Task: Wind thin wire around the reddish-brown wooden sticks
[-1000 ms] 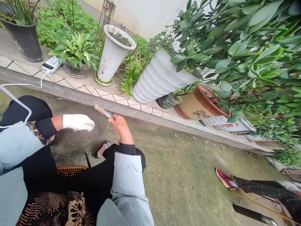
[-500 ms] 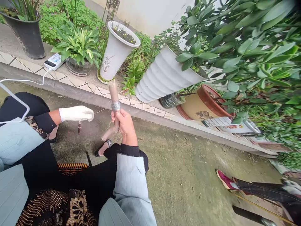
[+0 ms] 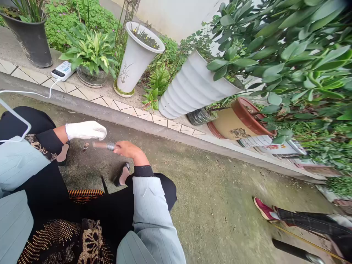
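Observation:
My right hand, bare, is closed around a wooden stick with silver wire wound about it. The stick lies roughly level, its free end pointing left and smeared by motion. Just above that end is my left hand, in a white knitted glove, with fingers curled together. A short brown stick shows its end below the glove and appears to be gripped in it; the rest is hidden. I cannot make out any wire strand between the hands.
Along the tiled ledge stand a white power bank with a cable, a tall white pot, a ribbed white pot and a tan pot. Another person's red shoe is at right. A black-and-orange woven seat shows between my legs.
My right hand has swung the wire-wound stick from upright to level, its tip now toward my left hand. The gloved hand shifted slightly left, and the short stick below it tilted.

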`<state>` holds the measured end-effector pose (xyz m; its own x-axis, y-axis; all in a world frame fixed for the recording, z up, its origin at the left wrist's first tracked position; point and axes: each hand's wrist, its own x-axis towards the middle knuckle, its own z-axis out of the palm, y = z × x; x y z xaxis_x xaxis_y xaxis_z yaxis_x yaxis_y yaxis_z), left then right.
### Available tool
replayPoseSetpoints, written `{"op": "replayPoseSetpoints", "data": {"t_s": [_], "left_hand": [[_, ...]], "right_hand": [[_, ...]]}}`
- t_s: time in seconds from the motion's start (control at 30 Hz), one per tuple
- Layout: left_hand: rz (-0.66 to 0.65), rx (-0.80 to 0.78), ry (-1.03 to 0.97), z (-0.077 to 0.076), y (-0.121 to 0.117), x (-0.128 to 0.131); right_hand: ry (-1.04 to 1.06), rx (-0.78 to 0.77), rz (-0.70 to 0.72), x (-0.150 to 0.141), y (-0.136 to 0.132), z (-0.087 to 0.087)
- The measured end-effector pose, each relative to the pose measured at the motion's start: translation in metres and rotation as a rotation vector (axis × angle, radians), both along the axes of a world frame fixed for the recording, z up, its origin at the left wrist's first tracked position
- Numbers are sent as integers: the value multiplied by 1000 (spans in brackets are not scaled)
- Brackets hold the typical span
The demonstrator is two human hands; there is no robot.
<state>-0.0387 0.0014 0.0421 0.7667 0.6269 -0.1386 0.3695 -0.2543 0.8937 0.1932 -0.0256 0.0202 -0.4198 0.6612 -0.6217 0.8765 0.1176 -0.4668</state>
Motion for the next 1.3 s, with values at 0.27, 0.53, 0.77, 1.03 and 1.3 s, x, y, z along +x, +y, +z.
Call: {"op": "replayPoseSetpoints", "data": {"t_s": [0.27,0.53,0.77,1.03,1.3], "left_hand": [[-41,-339,-110,-25,-1,3],[-58,-392,-140,-19,-2,9],[-73,-382,-156,-9,0,-3],[103,-183,-28,-9,6,-2],[98,-217,-81,-20,6,6]], "right_hand": [[908,-210,-200,18,-9,34],[1072,246,-1098,42,22,7],[182,360,-692,32,23,-2],[4,-193,156,8,7,4],[1003,47,-459,43,-2,42]]}}
